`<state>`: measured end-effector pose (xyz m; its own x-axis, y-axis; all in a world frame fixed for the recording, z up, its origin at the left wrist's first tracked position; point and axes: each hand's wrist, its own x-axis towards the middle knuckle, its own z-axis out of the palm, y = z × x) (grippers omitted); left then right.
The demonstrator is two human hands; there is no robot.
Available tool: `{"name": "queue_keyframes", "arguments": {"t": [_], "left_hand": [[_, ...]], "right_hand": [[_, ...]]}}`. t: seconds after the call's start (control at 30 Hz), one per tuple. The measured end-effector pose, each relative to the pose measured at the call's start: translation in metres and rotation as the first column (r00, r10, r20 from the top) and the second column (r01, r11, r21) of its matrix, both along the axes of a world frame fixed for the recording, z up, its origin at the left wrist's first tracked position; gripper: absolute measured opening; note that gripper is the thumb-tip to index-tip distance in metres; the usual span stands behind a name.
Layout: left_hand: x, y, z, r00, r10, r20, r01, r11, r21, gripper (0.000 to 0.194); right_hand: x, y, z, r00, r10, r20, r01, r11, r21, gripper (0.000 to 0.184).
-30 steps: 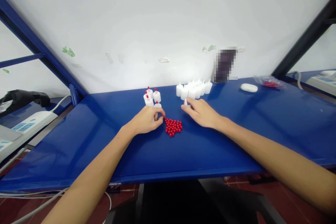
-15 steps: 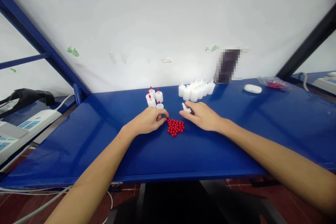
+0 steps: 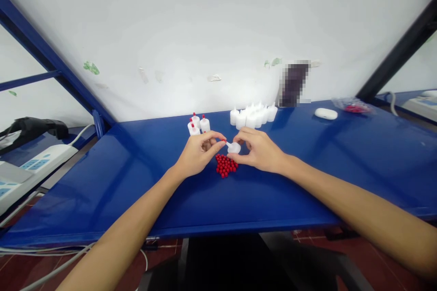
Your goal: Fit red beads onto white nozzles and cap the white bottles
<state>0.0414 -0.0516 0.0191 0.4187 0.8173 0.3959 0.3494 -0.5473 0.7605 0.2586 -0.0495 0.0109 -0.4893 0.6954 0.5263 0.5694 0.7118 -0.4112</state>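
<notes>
My right hand [image 3: 259,150] grips a small white bottle [image 3: 234,147], tilted with its tip pointing left. My left hand [image 3: 200,152] pinches a red cap [image 3: 223,140] right at that tip. Both hands hover just above a pile of several red caps [image 3: 225,165] on the blue table [image 3: 307,177]. Behind my left hand stand white bottles with red caps [image 3: 198,124]. Behind my right hand is a cluster of uncapped white bottles [image 3: 253,116].
A white oval case [image 3: 325,113] and a clear bag with red pieces [image 3: 351,106] lie at the back right. A blurred dark object [image 3: 293,83] leans on the white wall. A power strip [image 3: 30,164] and black item [image 3: 30,127] sit at the left.
My right hand lifted a white bottle off the table and brought it toward the middle. My left hand picked a red cap from the pile and raised it to the bottle's tip.
</notes>
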Motion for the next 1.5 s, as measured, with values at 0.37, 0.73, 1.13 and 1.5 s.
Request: {"name": "queue_keyframes", "arguments": {"t": [0.37, 0.73, 1.13, 1.5], "left_hand": [[-0.007, -0.007, 0.002, 0.912, 0.063, -0.406, 0.113, 0.912, 0.395, 0.055], [0.009, -0.011, -0.002, 0.799, 0.315, -0.512, 0.023, 0.835, 0.549, 0.031], [0.004, -0.006, -0.001, 0.887, 0.053, -0.459, 0.155, 0.901, 0.404, 0.017], [-0.002, -0.006, 0.002, 0.955, -0.044, -0.294, 0.164, 0.903, 0.398, 0.028]], "right_hand": [[-0.003, -0.008, 0.006, 0.993, 0.023, -0.118, -0.057, 0.955, -0.291, 0.035], [-0.008, -0.018, 0.011, 0.977, 0.215, -0.006, -0.212, 0.958, -0.191, 0.034], [-0.011, -0.024, 0.01, 0.949, 0.286, 0.133, -0.271, 0.956, -0.116, 0.019], [-0.006, -0.014, 0.007, 0.972, 0.203, 0.115, -0.187, 0.974, -0.131, 0.015]]}}
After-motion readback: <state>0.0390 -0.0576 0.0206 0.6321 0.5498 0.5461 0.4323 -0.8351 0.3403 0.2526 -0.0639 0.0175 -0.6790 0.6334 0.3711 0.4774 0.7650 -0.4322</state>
